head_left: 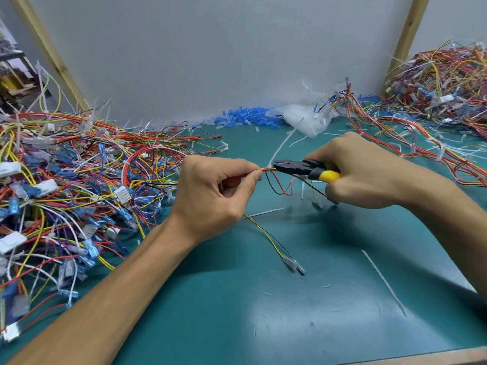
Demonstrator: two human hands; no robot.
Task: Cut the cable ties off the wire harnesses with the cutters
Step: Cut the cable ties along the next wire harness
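Head view: pinched the harness [266, 169] in the left hand [210, 191] over the middle of the mat [263, 299], stretched left to right. Clenched the cutters [303, 165] in the right hand [369, 169], pointed left, nosed against the white tie [279, 147], tail-up toward the far edge. Caught, apparently, before the snip; needed next: a squeeze through the tie only, sparing the harness.
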